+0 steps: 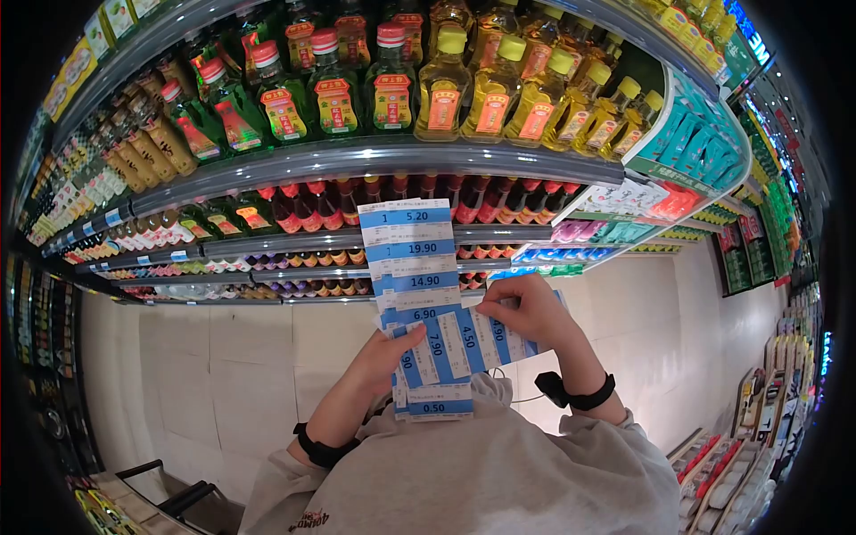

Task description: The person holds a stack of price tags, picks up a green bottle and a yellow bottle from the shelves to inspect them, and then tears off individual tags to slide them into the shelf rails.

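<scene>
Several blue-and-white price label strips (419, 254) hang in front of my chest, printed with figures such as 5.20, 19.90 and 14.90. My left hand (376, 361) is closed on the overlapping strips, its thumb pressed on their face near the 6.90 label. Across the long strips lies a sideways label strip (465, 343), with 7.90 and 4.50 on it. My right hand (532, 308) is closed in a pinch at the upper edge of this sideways strip, towards its right end. The fingers behind the labels are hidden.
A store shelf (374, 160) curves ahead, with green red-capped bottles (335, 94) and yellow-capped oil bottles (499, 94) on it. Dark red-labelled bottles (468, 201) stand on the tier below. A cart-like black frame (183, 495) is at lower left, stocked shelves (727, 477) at lower right.
</scene>
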A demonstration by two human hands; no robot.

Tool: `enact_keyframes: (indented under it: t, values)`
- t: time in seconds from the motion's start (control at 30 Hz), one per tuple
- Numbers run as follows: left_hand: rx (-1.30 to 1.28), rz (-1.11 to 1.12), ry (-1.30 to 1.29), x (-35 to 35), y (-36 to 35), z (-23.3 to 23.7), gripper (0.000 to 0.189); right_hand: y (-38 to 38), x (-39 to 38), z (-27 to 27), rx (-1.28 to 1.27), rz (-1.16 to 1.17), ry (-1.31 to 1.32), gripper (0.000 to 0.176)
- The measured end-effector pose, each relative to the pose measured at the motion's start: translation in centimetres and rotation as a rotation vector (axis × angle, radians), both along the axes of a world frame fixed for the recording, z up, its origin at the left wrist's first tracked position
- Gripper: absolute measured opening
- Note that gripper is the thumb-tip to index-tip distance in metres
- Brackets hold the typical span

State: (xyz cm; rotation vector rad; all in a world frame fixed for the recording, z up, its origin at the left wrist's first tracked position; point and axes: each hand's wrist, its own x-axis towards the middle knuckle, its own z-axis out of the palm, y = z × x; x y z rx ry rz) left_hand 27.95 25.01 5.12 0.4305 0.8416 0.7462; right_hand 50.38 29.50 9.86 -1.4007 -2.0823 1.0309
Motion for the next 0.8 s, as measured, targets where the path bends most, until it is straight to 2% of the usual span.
enact_keyframes:
  t: [0.13,0.2,0.33,0.53,0.7,0.8]
  values:
    - [-0.031,-0.020,0.052,0.0,0.2,0.6,0.038,-0.3,0.2,1.2,-0.005,0.025,-0.051,0.013]
    - [-0.058,-0.029,0.057,0.0,0.2,0.7,0.037,-0.4,0.5,1.3,-0.073,0.093,0.060,0.014]
    - [-0.040,-0.022,0.086,0.0,0.2,0.5,0.038,-0.3,0.4,1.2,-0.121,0.104,0.036,0.015]
    - [-0.027,0.015,0.034,-0.3,0.1,-0.6,0.037,-0.6,-0.1,-0.1,-0.042,-0.010,0.025,0.014]
    - [-0.045,0.004,0.088,-0.4,0.3,-0.1,0.037,0.0,1.0,0.3,-0.217,0.029,0.031,0.019]
    - [-0.009,0.043,0.035,-0.3,0.2,-0.4,0.036,-0.4,0.6,0.5,-0.129,-0.045,0.027,0.019]
